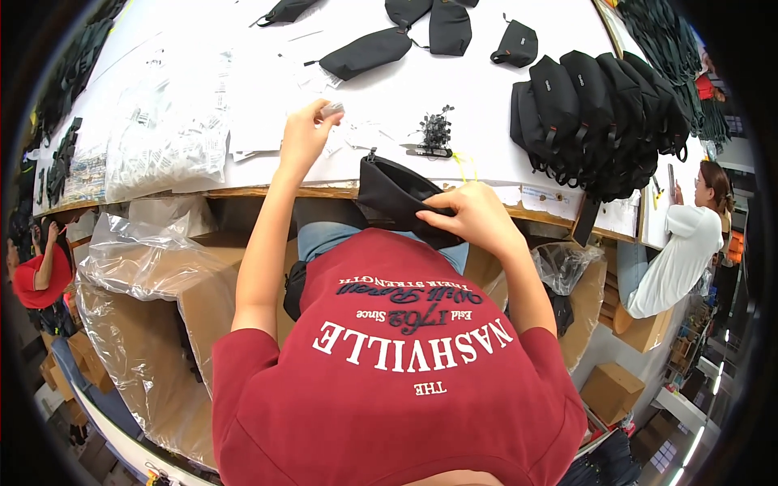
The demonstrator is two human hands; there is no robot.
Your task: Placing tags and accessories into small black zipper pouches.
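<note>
We use the gaping pouch [391, 193] as landmark: black, mouth spread wide, at the near edge of the white surface [486, 101], overlapping the front of the person's body. We can't tell whether its bottom rests on the lap.

Right hand [478, 215]: at the right side of the gaping pouch, grip closed, thumb and fingers pinching the rim. Left hand [306, 134]: raised beyond and left of the gaping pouch, not touching it. Grip closed here too, fingertips together on a small pale packet [332, 108]; we can't make out what's in it.

Around the gaping pouch: to the left we have a clear bag [166, 134] stuffed with many white packets. Just beyond it, slightly right, a small heap of black clips [435, 134]; between heap and right hand, a thin yellow string [464, 164]. Well to the right, a packed cluster of black pouches [596, 117], overlapping, loops toward us. Farther beyond, we see more single pouches lying apart, one long pouch [366, 53] tilted, one short pouch [516, 44] to its right.

Below and left of the gaping pouch, a cardboard box [203, 279] under clear plastic. Far right, a co-worker in white [681, 255]; far left, a person in red [44, 275].
</note>
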